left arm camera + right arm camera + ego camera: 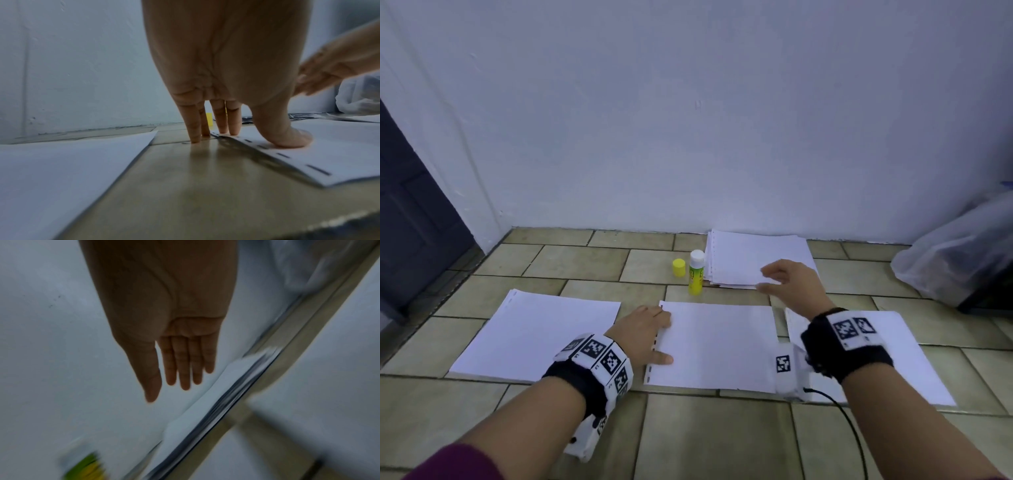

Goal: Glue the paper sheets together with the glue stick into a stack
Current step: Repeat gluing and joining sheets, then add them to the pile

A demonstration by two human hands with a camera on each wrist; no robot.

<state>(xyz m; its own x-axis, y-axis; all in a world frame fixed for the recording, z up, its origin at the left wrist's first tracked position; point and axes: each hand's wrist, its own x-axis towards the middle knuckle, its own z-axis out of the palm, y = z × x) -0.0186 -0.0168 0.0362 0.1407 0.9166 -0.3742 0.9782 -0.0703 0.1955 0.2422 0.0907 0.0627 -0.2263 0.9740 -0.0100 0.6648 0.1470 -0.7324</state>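
Note:
A white punched sheet (717,346) lies on the tiled floor in front of me. My left hand (650,334) presses its left edge (277,151) with the thumb and straight fingertips. My right hand (789,284) hovers open, fingers straight, over the near edge of a paper stack (753,257) by the wall. An uncapped glue stick (696,272) with a yellow-green body stands upright left of that stack, blurred in the right wrist view (86,467). Its yellow cap (678,267) sits beside it. Other white sheets lie at the left (541,337) and right (904,353).
The white wall (688,120) rises just behind the paper stack. A clear plastic bag (959,253) lies at the far right. A dark door (410,219) stands at the left. A black cable (852,431) trails from my right wrist band.

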